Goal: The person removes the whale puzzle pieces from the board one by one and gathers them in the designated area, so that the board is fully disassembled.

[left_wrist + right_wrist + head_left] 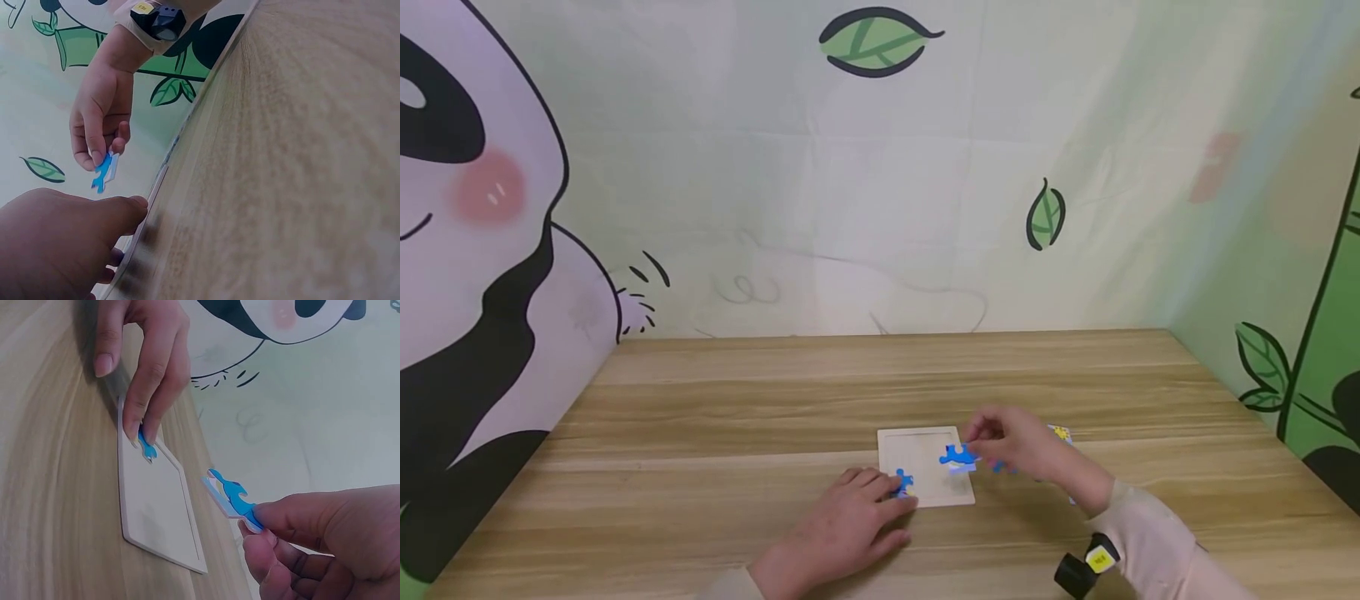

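A pale wooden puzzle tray (928, 493) lies on the table. In its near left corner sits a blue jigsaw piece (904, 479), partly covered by the fingers of my left hand (853, 525). These fingers press on the piece and the tray's edge, as the right wrist view shows from the side. Above the tray's right part, my right hand (1026, 442) pinches another jigsaw piece (234, 497), blue and white, between thumb and fingers. That piece is tilted and clear of the tray.
To the tray's right, partly behind my right hand, lie more puzzle pieces, one with a yellow pattern (1062, 432). The wooden table (737, 375) reaches back to a painted wall (895, 192) with leaves and a panda. A black wrist camera (1086, 567) sits on my right sleeve.
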Demonstrator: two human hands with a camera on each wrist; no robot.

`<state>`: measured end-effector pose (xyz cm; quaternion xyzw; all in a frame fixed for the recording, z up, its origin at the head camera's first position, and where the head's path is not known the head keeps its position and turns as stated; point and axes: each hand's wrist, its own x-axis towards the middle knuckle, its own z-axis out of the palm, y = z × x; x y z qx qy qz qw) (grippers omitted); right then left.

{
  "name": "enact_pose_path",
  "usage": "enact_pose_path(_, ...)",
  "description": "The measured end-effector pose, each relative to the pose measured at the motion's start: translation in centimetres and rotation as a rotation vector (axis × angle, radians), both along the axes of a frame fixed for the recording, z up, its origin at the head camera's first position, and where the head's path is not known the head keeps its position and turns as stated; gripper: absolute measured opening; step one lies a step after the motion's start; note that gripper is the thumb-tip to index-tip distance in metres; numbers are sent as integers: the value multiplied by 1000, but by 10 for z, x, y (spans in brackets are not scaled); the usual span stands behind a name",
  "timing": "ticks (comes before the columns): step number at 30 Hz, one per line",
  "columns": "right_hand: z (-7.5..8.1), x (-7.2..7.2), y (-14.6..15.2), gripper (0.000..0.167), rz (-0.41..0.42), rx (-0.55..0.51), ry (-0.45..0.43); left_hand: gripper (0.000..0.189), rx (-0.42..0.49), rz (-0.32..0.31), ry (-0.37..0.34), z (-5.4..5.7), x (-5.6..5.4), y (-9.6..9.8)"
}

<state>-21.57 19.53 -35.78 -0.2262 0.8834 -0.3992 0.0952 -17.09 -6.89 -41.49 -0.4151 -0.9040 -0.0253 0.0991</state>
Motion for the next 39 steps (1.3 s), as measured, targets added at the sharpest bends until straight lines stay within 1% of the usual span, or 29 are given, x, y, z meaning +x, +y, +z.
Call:
enact_pose_path(8,3,2,15,10,3,-3,2,34,-4,-2,0,0,0,0)
enact_pose_path(16,4,4,27,10,-7,1,-7,32,18,-9,47,-2,1,-1)
enact_pose_path(20,1,5,34,9,-7,7,-3,33,16,-7,40,-3,1,-1)
enact_pose_path(27,-6,9,50,11,17,-27,-26,33,22,-9,50,-4,1,-1)
enact_pose_path(31,-8,12,57,12,-7,-28,-47,33,23,-3,32,-4,1,0)
enact_pose_path(34,-11,15,62,12,-23,-29,-68,33,22,0,32,-4,1,0)
enact_pose_path(39,-14,17,69,12,-27,-18,-93,33,23,6,31,-4,1,0)
